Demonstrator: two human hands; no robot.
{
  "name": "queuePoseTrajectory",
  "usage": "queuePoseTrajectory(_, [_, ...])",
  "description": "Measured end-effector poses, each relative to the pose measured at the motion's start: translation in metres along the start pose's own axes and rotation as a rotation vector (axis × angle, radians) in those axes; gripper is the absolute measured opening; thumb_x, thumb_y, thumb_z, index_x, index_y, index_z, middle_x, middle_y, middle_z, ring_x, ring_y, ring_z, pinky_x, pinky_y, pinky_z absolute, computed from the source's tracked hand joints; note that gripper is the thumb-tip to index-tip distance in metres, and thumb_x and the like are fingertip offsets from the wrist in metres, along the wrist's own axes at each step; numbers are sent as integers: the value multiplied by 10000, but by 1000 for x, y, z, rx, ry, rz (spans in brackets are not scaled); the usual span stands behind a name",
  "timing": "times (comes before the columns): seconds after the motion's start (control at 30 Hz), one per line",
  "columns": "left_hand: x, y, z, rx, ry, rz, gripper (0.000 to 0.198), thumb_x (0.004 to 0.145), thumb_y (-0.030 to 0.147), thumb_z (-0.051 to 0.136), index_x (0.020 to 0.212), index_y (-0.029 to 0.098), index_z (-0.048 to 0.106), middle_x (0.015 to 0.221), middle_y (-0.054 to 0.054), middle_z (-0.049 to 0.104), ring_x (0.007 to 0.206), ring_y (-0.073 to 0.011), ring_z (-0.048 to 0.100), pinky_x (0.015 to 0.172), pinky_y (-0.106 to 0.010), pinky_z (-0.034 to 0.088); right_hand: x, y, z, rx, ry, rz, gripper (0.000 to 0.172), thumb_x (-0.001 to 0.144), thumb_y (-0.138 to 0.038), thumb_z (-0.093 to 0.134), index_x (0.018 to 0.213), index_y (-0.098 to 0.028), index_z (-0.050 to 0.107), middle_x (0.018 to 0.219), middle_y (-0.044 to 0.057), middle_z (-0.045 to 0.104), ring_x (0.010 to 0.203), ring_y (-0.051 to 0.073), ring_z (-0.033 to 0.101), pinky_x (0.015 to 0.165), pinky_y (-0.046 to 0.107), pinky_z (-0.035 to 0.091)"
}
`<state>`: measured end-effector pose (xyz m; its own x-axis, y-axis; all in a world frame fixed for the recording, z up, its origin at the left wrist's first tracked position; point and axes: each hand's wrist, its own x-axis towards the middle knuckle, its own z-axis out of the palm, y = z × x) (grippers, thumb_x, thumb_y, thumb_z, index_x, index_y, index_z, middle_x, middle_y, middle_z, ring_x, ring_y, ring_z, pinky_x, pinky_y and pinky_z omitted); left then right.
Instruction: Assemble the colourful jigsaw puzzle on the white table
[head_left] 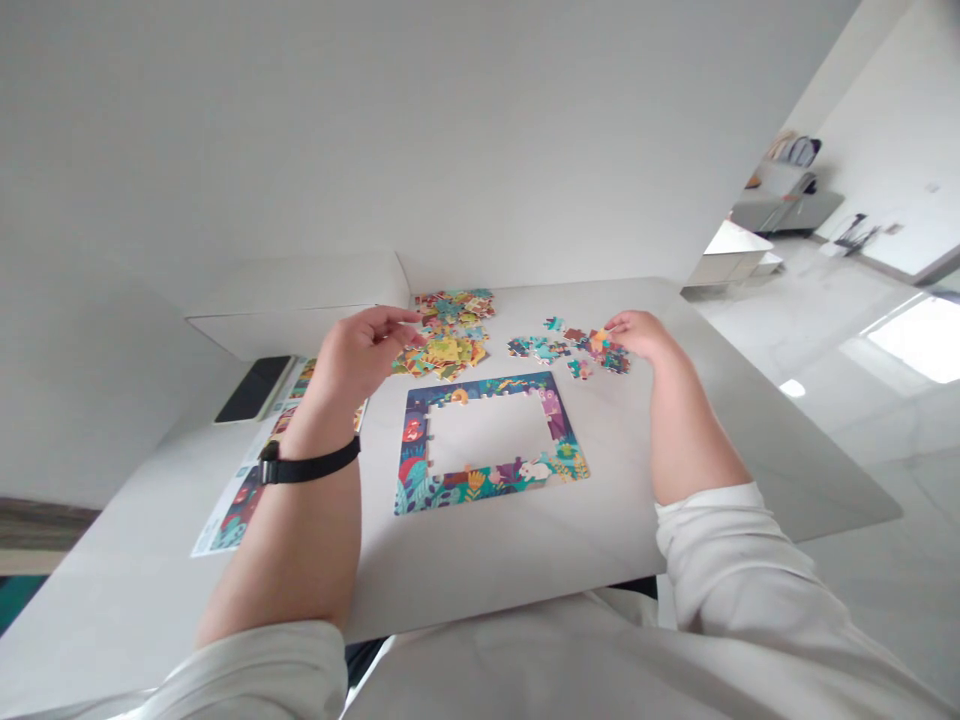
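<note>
White tabletop (675,500) is filling my head view, with the puzzle frame (420,480) lying between both forearms, long axis running left to right. My left hand (356,355), nearer the frame, is hovering loose-fingered at the piece pile (450,345). My right hand (641,335) is touching the scattered pieces (547,348), and I cannot tell its grip.

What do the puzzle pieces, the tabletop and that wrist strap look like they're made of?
Puzzle pieces: probably printed cardboard; thin, flat, with cut tabs and bright colour print, finish too small to judge.
Tabletop: smooth, white, low-gloss; maybe laminate or painted board, cannot tell which.
Wrist strap: black, matte, narrow band hugging the wrist; likely rubber or silicone.
</note>
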<state>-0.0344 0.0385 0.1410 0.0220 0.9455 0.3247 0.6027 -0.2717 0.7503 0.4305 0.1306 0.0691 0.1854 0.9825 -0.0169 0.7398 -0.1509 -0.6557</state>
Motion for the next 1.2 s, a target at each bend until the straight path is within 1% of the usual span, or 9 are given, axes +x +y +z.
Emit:
queuePoseTrajectory(0.1, [-2,5,-5,60,30,-37,324,953,450,617,1030,186,789,750,-37,763,457,-93,422,451,-230,307,-9,-16,9,59,-68,-51,257,855,-72,756,1095,-144,808,1000,104,849,763,171,755,768,279,587])
queuePoseTrajectory(0.2, [-6,11,-7,119,40,-37,408,978,538,597,841,188,756,532,1,592,444,-115,411,462,-252,269,-22,-38,21,159,-161,-127,181,884,-131,765,1062,-156,791,979,96,845,729,170,746,689,266,584])
queuePoseTrajectory(0.27, [-8,15,-5,130,54,-14,490,999,583,564,754,191,726,478,12,496,465,-130,434,483,-265,269,-32,-55,28,228,-233,-205,173,890,-181,786,1063,-174,784,959,85,839,742,180,749,663,266,587])
queuePoseTrajectory(0.37, [-11,19,3,109,-8,60,474,997,579,577,791,186,743,520,14,506,540,-142,494,529,-267,307,-50,-83,37,289,-324,-340,196,876,-260,840,1056,-205,785,919,62,824,780,194,755,693,286,606])
queuePoseTrajectory(0.5, [-12,21,22,53,-203,181,356,965,520,644,958,195,788,761,-25,717,698,-161,614,627,-261,425,-75,-116,49,357,-398,-446,232,864,-339,871,1045,-224,783,883,46,802,789,199,749,770,334,629])
queuePoseTrajectory(0.63, [-14,19,35,35,-350,192,306,956,476,663,1049,223,807,961,-55,810,824,-180,700,690,-263,487,-97,-137,60,412,-441,-521,234,869,-369,859,1049,-243,780,895,38,796,837,204,748,807,349,633])
queuePoseTrajectory(0.8, [-16,15,32,-17,-395,156,214,928,400,706,978,211,795,851,-40,806,758,-168,709,669,-262,498,-113,-150,73,438,-458,-577,258,860,-364,849,1075,-239,778,938,44,802,907,209,751,853,349,617])
queuePoseTrajectory(1.03, [-15,-2,25,40,-382,128,196,905,384,730,911,210,820,788,-25,797,691,-156,678,636,-264,480,-117,-143,102,434,-488,-562,267,892,-432,793,1078,-242,766,874,17,793,789,180,711,733,307,564])
queuePoseTrajectory(1.2, [-14,-5,26,71,-401,136,213,915,356,680,896,211,834,744,-11,771,688,-155,664,633,-263,465,-115,-142,108,431,-510,-546,285,863,-484,803,984,-228,767,848,17,792,760,179,695,704,303,538])
